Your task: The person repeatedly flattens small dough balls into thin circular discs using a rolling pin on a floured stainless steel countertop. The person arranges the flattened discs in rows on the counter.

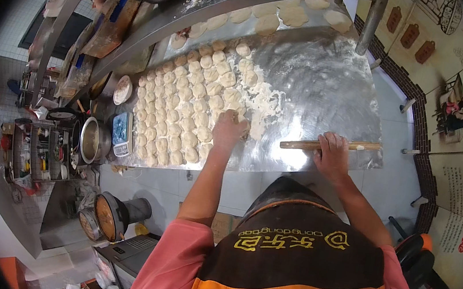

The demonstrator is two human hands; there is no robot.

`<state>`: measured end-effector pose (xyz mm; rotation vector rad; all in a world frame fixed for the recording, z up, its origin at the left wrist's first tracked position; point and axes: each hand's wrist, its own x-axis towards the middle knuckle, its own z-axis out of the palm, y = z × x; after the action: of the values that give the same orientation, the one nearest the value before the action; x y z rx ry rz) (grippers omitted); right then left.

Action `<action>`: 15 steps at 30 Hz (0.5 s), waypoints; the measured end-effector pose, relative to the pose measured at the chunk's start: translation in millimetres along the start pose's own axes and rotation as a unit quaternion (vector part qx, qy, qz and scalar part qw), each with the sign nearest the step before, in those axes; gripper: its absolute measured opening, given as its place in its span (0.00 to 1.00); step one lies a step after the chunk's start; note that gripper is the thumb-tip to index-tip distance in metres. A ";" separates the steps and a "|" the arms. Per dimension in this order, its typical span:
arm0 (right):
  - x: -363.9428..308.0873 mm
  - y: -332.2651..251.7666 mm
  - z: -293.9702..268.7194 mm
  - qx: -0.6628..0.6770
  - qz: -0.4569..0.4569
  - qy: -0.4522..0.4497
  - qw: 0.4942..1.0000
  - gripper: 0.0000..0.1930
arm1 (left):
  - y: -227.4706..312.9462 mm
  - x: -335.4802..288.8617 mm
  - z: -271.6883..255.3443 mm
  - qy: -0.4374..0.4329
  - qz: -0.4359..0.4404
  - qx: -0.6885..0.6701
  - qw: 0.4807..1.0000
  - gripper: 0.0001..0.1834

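From where I sit, far away, I see the right hand with its fingers bent over the middle of a wooden rolling pin. The pin lies sideways near the close edge of the shiny metal table. The left hand is partly curled, down by the right side of many dough lumps. I can't tell if its fingers hold a lump. White flour is spread just beside it. Flat dough rounds lie along the far edge.
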<state>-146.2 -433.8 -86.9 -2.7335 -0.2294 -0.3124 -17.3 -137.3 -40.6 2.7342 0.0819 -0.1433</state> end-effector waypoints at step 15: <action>-7.1 1.0 -2.5 0.002 -0.016 0.010 1.000 0.24 | 0.3 -37.5 39.3 0.086 0.101 -0.146 0.980 0.24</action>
<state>-153.3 -436.5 -86.8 -2.7245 -0.2692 -0.3489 -57.9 -154.4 -72.3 2.4379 -0.1176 0.1512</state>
